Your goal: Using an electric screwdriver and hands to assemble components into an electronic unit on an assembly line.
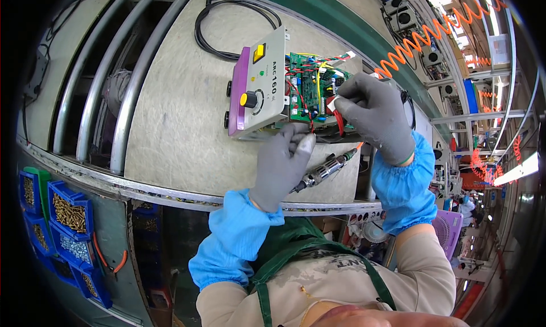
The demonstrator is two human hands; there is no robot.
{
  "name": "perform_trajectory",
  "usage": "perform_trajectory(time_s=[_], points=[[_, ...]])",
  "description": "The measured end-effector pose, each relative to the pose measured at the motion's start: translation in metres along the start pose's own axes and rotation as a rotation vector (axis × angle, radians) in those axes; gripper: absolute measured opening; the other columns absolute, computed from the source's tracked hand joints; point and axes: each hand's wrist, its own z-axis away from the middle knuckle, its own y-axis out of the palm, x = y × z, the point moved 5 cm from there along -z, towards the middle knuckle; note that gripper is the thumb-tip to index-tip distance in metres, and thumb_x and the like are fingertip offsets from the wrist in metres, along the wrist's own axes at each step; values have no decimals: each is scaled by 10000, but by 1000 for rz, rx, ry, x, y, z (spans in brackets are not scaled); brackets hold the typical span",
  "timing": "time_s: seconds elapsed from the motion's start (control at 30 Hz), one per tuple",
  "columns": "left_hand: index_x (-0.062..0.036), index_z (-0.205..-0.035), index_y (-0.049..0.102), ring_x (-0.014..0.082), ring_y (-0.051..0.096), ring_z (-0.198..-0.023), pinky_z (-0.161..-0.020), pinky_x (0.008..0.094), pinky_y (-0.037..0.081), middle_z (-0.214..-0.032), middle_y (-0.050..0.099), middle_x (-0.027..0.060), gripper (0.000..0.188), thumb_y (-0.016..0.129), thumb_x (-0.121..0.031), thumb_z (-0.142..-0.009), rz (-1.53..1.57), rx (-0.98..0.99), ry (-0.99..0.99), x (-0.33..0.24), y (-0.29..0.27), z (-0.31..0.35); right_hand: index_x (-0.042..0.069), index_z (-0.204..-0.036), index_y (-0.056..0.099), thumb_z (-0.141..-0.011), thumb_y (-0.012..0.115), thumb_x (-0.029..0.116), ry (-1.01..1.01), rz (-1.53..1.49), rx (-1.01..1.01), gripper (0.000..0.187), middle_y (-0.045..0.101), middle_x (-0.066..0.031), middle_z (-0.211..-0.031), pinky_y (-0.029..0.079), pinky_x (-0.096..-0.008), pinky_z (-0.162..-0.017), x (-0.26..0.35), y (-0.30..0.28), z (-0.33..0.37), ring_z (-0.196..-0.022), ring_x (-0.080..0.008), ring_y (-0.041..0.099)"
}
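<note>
An opened welding machine (pixel 265 88) with a grey front panel, purple edge, yellow switch and yellow-capped knob stands on the worktop. Behind its panel a green circuit board (pixel 306 85) carries components and coloured wires. My right hand (pixel 378 114), in a grey glove, pinches a white connector (pixel 332 104) with red wires (pixel 339 122) at the board's right side. My left hand (pixel 282 163), gloved alike, has its thumb and fingers closed at the board's near edge, on thin red-and-black wires (pixel 311 122). Just below the machine lies a pneumatic screwdriver (pixel 324 172), near my left hand.
A black power cable (pixel 199 34) loops behind the machine. Metal rollers (pixel 139 82) run at the left. Blue bins (pixel 71 213) of screws hang at lower left. An orange coiled air hose (pixel 418 42) stretches across the upper right. More machines (pixel 402 17) stand beyond.
</note>
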Motion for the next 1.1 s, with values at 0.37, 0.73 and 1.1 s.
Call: perform_trajectory(time_s=[0.37, 0.73, 1.1], points=[[-3, -1036, 614, 211, 644, -714, -638, 336, 491, -804, 651, 138, 293, 595, -241, -866, 100, 24, -59, -5, 8, -18, -17, -828, 640, -726, 653, 130, -6, 234, 377, 180, 630, -79, -697, 467, -265, -589, 6, 11, -23, -626, -118, 573], [-19, -1049, 615, 219, 647, -699, -628, 350, 497, -813, 648, 145, 276, 604, -229, -870, 101, 15, -4, -3, 9, -20, -15, -848, 634, -748, 631, 112, -68, 422, 266, 162, 646, -122, -694, 500, -292, -603, 12, 13, -17, -621, -164, 626], [-28, -1024, 610, 242, 641, -686, -621, 366, 496, -811, 637, 158, 272, 601, -254, -872, 66, -17, 71, -3, 9, -22, -3, -858, 638, -751, 622, 120, -81, 435, 244, 164, 640, -134, -691, 500, -315, -598, 12, 16, -17, -595, -202, 622]])
